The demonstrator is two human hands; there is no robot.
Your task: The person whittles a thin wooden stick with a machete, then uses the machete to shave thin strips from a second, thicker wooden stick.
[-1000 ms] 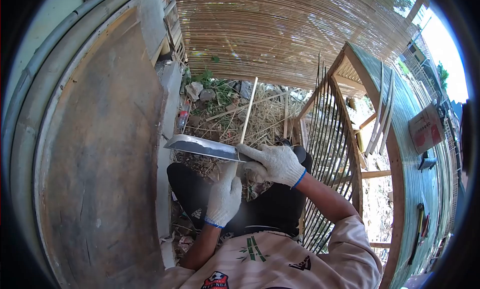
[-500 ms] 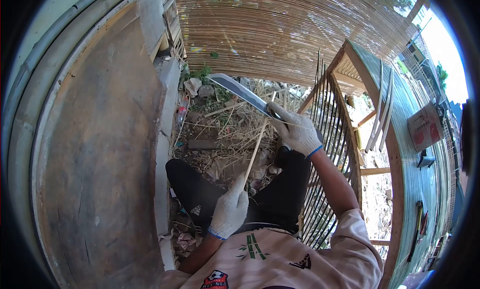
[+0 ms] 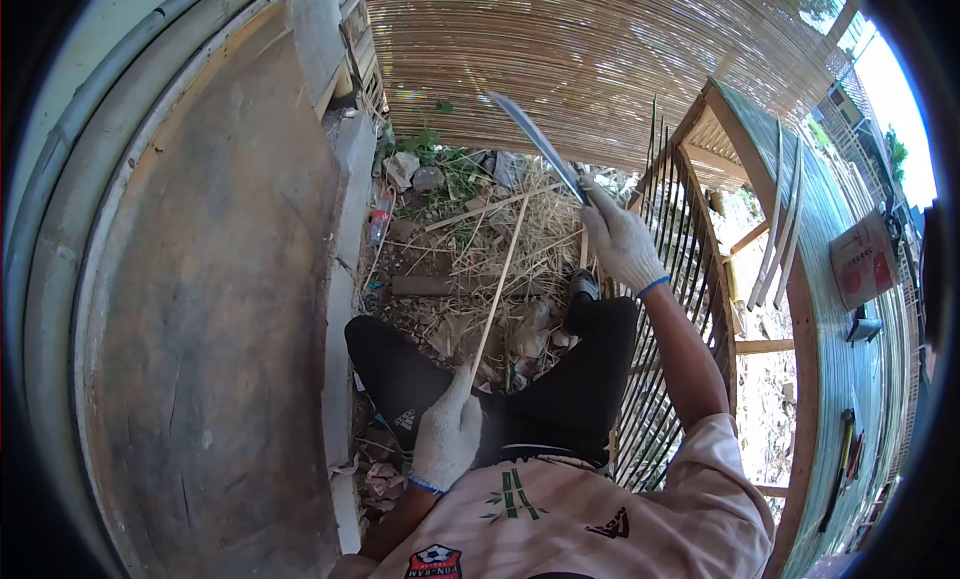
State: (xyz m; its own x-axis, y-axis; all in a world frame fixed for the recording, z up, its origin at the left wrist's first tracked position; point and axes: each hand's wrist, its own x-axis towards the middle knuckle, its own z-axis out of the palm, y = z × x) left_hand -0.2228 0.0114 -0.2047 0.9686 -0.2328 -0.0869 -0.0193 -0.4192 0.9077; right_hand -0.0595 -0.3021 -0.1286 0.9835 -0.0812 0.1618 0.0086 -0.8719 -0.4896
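My left hand [image 3: 447, 434], in a white knitted glove, is closed around the lower end of a thin pale bamboo strip [image 3: 502, 274]. The strip points up and away from me, over the ground between my legs. In my gloved right hand [image 3: 622, 237] is the handle of a long-bladed machete [image 3: 540, 144]. Its blade slants up to the left, apart from the strip, with the tip in front of the bamboo screen. The glove hides most of the handle.
Shavings and split bamboo [image 3: 500, 239] litter the ground ahead. A large wooden board [image 3: 210, 299] stands at left. At right, a wooden frame holds dark slats [image 3: 665, 309] beside a green-covered bench [image 3: 835, 379] with a tub [image 3: 862, 262] and tools. Behind hangs a bamboo screen [image 3: 560, 59].
My right hand has lifted the machete up and to the right, away from the strip. The blade now points more steeply upward. My left hand still holds the strip, moved slightly left.
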